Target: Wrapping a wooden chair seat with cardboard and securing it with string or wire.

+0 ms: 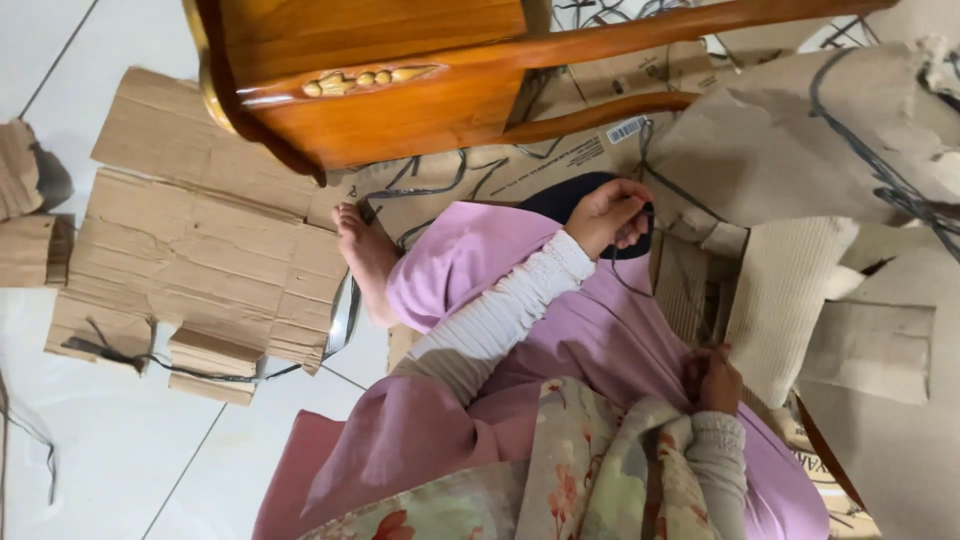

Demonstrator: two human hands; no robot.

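Seated on floor, pink skirt (600, 340) over knees, floral cloth (560, 470) nearest camera. Right hand (712, 380) low at the lap's right edge, fingers curled together; what they pinch cannot be told, partly hidden by the knit cuff. Left hand (612, 215) farther out, past the white ribbed sleeve, fingers clamped on a thin black cord (640, 262) that runs down toward the lap. Ribbed beige cardboard piece (785, 300) just beside right hand. Bare foot (365, 255) at left on flattened cardboard (190, 250). Beyond: wooden chair (400, 90) and loose black cords over torn cardboard sheets (800, 150).
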